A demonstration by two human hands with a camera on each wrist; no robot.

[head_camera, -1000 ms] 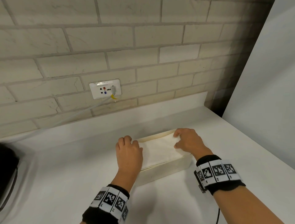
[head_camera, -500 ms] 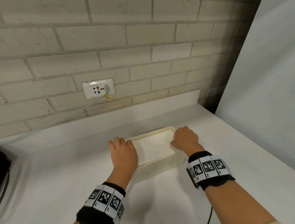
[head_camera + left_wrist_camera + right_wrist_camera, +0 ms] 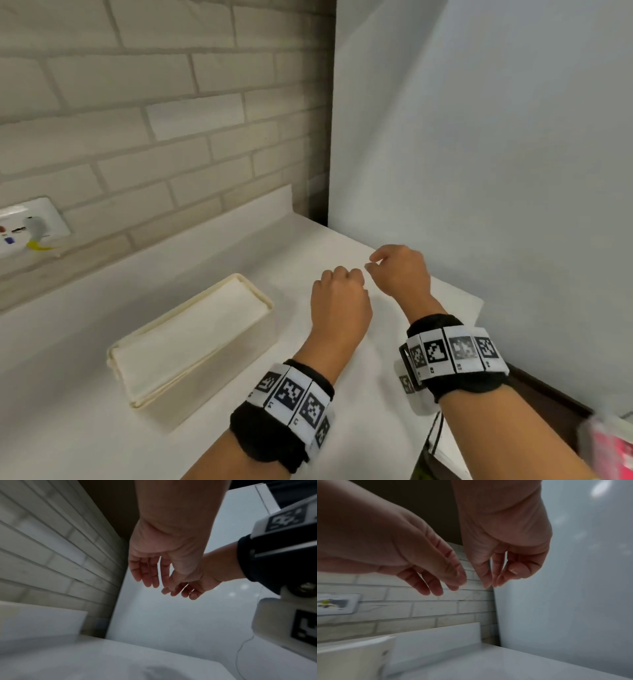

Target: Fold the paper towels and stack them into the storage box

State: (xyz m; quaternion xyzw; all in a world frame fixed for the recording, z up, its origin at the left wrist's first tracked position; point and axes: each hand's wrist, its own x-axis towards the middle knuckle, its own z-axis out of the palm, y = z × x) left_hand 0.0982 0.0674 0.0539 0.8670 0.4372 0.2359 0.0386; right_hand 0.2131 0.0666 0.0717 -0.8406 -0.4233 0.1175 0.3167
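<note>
A cream storage box (image 3: 219, 380) stands on the white counter with folded paper towels (image 3: 191, 329) filling it to the rim. To its right a flat white paper towel sheet (image 3: 452, 301) lies on the counter. Both hands hover just above that sheet, close together. My left hand (image 3: 339, 291) has loosely curled fingers (image 3: 149, 574) and holds nothing. My right hand (image 3: 397, 270) sits slightly farther back, its fingers (image 3: 496, 573) hanging relaxed, thumb near them, with nothing between. In the right wrist view the left hand (image 3: 436, 580) shows beside the right one.
A brick wall runs behind the counter, with a wall socket (image 3: 27, 229) and plugged cable at the left. A tall white panel (image 3: 479, 171) closes off the right side. The counter's dark right edge (image 3: 548, 401) and a blurred pink object (image 3: 613, 452) lie at the lower right.
Both hands left the box, where they were pressing the towels, and moved right over the flat sheet. The view swung right, so the box now lies at the left.
</note>
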